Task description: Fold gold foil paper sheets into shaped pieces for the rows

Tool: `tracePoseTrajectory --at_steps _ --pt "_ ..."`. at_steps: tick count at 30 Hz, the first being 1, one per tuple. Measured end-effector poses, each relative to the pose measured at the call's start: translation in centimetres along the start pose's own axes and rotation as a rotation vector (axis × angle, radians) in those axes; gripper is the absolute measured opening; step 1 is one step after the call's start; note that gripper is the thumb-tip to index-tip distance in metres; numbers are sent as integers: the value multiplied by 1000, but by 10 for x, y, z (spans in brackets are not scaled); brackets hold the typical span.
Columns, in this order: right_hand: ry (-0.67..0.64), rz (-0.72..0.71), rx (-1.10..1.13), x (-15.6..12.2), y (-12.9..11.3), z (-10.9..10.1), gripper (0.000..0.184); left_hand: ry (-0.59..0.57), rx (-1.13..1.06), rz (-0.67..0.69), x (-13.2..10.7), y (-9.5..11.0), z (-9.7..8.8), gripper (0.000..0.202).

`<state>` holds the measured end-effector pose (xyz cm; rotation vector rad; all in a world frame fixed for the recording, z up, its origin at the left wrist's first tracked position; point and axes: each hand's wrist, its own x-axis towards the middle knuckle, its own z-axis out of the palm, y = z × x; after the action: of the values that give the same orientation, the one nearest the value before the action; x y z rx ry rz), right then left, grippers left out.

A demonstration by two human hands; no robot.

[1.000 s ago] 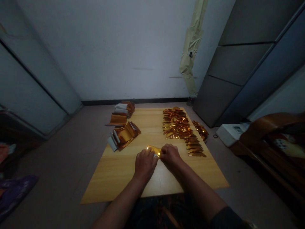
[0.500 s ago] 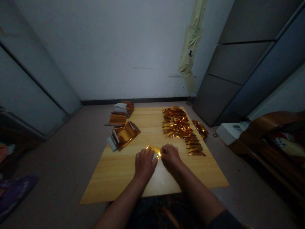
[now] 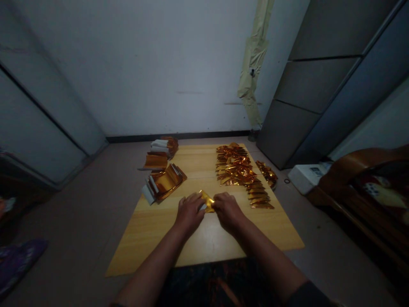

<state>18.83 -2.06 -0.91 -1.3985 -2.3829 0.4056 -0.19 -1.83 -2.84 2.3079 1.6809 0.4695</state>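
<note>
Between my two hands, low over the wooden board (image 3: pixel 191 238), is a sheet of gold foil paper (image 3: pixel 207 201) with a pale underside, partly folded. My left hand (image 3: pixel 191 209) grips its left side, fingers curled over it. The right edge is pinched by my right hand (image 3: pixel 226 209), its fingers bent together. Fingers cover parts of the sheet, so its full shape is hidden. To the left lies a stack of gold foil sheets (image 3: pixel 166 181) with pale edges. On the right, folded gold foil pieces (image 3: pixel 236 166) overlap in rows.
More foil sheets (image 3: pixel 156 161) lie at the board's far left corner, beside a pale bundle (image 3: pixel 159 145). Past the right edge is a heap of folded foil (image 3: pixel 267 172). A white box (image 3: pixel 306 177) sits on the floor near a wooden chair (image 3: pixel 367 179). A grey cabinet (image 3: pixel 297 94) stands behind.
The foil sheet has turned between my hands and shows more of its gold face at the right. My left hand has shifted slightly left. The whole view has moved a little.
</note>
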Motion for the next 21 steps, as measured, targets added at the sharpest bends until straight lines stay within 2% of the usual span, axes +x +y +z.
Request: tracePoseTrajectory --at_steps 2,7,13,16,21 --pt "-11 -48 -20 -4 -6 0 17 -7 -19 8 5 -7 -2 37" --pt "-20 -60 7 -10 -14 7 20 122 -36 45 7 -9 -4 18" --pt "-38 -110 16 -9 -9 6 22 73 71 232 -8 -6 -5 23" --pt "-56 -128 -18 -7 -8 1 19 84 94 278 -18 -7 -8 20" --pt "-79 -184 -56 -6 -6 -7 18 83 111 313 -30 -7 -10 28"
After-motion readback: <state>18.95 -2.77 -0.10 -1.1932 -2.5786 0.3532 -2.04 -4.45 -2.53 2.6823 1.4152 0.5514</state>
